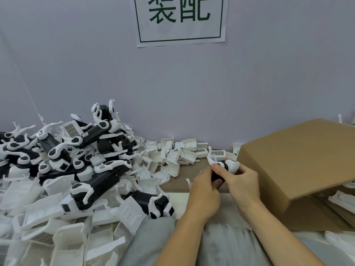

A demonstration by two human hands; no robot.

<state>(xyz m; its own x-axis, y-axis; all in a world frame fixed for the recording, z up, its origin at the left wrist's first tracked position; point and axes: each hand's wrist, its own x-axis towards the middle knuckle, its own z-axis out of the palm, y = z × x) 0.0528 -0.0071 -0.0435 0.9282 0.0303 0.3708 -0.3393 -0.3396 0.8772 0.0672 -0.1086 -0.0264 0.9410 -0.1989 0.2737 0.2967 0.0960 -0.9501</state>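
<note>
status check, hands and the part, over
Gripping black-and-white part with left hand and right hand. Clear of the pile of parts at left. Close on the right, cardboard box.

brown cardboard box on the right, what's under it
Beneath the raised right edge of the brown cardboard box, white plastic parts show; anything further under is covered.

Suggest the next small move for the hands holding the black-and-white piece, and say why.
Probably press the black-and-white piece fully together: the left hand and right hand both grip it, and similar joined pieces lie in the pile at left.
</note>
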